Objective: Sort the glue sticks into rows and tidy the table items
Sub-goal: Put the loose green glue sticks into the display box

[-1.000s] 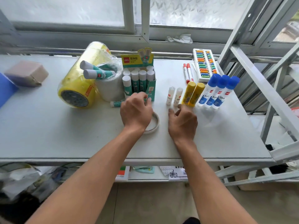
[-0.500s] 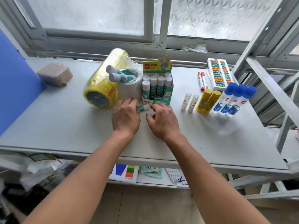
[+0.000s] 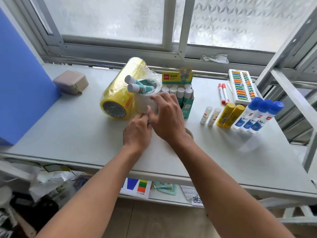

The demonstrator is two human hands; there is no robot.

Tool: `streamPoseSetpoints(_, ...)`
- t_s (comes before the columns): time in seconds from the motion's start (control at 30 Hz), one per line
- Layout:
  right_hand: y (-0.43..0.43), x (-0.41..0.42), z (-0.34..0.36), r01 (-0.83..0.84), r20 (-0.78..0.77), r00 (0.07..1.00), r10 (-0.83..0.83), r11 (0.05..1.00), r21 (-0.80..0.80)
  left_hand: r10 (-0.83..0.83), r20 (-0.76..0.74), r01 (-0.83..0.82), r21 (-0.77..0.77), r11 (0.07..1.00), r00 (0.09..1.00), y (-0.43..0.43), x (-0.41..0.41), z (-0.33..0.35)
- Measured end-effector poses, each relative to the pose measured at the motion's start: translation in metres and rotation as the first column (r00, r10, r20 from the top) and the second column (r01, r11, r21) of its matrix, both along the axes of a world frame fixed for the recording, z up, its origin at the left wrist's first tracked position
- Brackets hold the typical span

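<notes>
My left hand (image 3: 137,133) is closed around a green glue stick (image 3: 148,122), of which only a sliver shows between my hands. My right hand (image 3: 167,117) is spread beside it, fingertips against the white roll (image 3: 142,105), holding nothing. Two green glue sticks (image 3: 137,86) poke out of the plastic on top of that roll. The green box (image 3: 187,107) holds several upright glue sticks. To the right lie rows: two small white sticks (image 3: 209,115), two yellow sticks (image 3: 229,116) and three blue-capped glue bottles (image 3: 259,115).
A big yellow film roll (image 3: 116,100) lies left of the white roll. A tape ring (image 3: 190,132) peeks out behind my right wrist. Red markers (image 3: 223,95) and an abacus (image 3: 240,85) sit at the back right, a beige case (image 3: 71,82) and a blue board (image 3: 20,74) at the left.
Both hands moved left and away from the tape ring to the loose green glue stick by the white roll. My left hand closed on it, and my head turned left.
</notes>
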State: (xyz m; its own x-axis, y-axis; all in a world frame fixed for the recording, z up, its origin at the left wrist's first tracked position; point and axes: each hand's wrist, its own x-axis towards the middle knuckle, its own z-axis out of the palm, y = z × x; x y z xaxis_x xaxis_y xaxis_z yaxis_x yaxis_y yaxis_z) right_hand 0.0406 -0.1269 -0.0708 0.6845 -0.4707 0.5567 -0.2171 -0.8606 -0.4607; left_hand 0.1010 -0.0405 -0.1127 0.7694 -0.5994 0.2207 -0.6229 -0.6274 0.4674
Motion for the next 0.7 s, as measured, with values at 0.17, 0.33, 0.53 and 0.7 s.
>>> streamPoseSetpoints(0.17,-0.003,0.051,0.027,-0.13,-0.091,0.989,0.12,0.986,-0.108,0.024,-0.032,-0.021,0.067,0.997,0.999,-0.001,-0.002,0.011)
streamPoseSetpoints(0.33,-0.002,0.059,0.025,-0.099,0.025,0.994,0.105,0.977,-0.188,-0.007,-0.011,0.008,0.127,0.992,1.0,-0.002,-0.005,0.013)
streamPoseSetpoints(0.53,-0.031,0.006,0.055,0.031,0.522,0.844,-0.123,0.983,0.182,-0.073,0.014,0.071,0.128,0.989,0.997,-0.01,0.0,0.002)
streamPoseSetpoints(0.7,-0.07,-0.031,0.038,0.068,0.484,0.854,-0.19,0.964,0.259,-0.008,0.002,0.008,0.019,1.0,1.0,-0.017,-0.004,0.001)
